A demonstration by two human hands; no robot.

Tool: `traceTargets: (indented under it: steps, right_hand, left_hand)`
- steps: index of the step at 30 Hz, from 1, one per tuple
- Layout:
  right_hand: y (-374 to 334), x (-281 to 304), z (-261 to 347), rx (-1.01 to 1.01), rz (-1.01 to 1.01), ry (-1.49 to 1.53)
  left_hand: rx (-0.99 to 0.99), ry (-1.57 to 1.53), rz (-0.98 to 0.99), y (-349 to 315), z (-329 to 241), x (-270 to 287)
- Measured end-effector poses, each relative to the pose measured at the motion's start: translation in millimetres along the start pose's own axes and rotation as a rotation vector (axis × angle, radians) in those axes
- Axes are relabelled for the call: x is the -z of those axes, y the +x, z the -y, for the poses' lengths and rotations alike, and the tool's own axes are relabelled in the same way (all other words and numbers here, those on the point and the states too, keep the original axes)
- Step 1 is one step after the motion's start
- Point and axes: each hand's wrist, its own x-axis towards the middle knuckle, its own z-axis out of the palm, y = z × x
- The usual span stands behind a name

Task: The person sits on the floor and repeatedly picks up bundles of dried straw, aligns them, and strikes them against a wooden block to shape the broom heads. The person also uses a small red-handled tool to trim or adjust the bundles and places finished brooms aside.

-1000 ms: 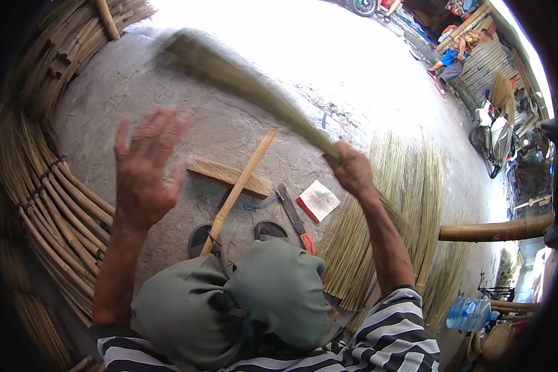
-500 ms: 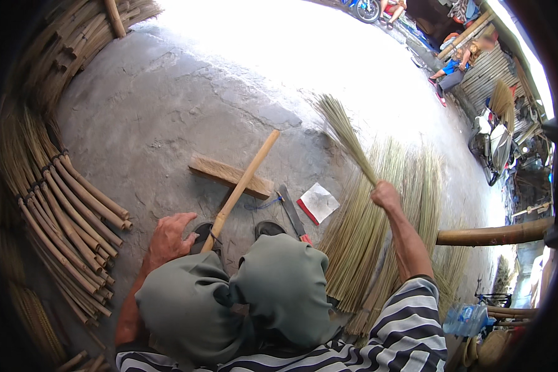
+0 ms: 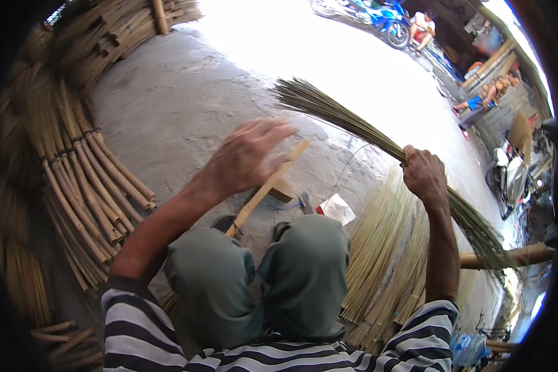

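Observation:
My right hand (image 3: 425, 173) is wrapped round the middle of a bundle of thin green-brown broom straw (image 3: 347, 124), lifted in the air. One end of the bundle fans toward the far middle, the other droops to the right past my forearm. My left hand (image 3: 245, 155) is raised with its fingers apart, blurred by motion, and holds nothing. Beneath it a bamboo stick (image 3: 268, 188) slants up from between my feet, leaning across a wooden block (image 3: 284, 190) on the floor. A knife blade (image 3: 306, 203) and a red-and-white packet (image 3: 336, 209) lie beside the block.
Loose straw (image 3: 378, 254) is spread on the floor at my right. At my left lie several finished brooms with bamboo handles (image 3: 102, 180). A thick bamboo pole (image 3: 508, 255) juts in from the right. Farther off are a blue motorcycle (image 3: 378, 22) and two seated people.
The right hand has raised a straw bundle, now tilted across to the left. My left hand has risen from beside my knee to above the bamboo stick. The view has shifted slightly.

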Motion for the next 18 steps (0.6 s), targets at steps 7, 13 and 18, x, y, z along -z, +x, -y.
traceTargets:
  steps: [7, 13, 18]
  right_hand:
    - [-25, 100, 94, 0.494, -0.417, -0.005]
    - [-33, 142, 158, 0.658, -0.602, -0.044]
    - [-83, 157, 154, 0.846, -0.988, -0.051]
  left_hand:
    - [-0.264, 0.196, -0.045, 77, -51, 17]
    - [0.030, 0.174, -0.021, 55, -22, 56]
    - [0.261, 0.102, -0.434, 2, 25, 105]
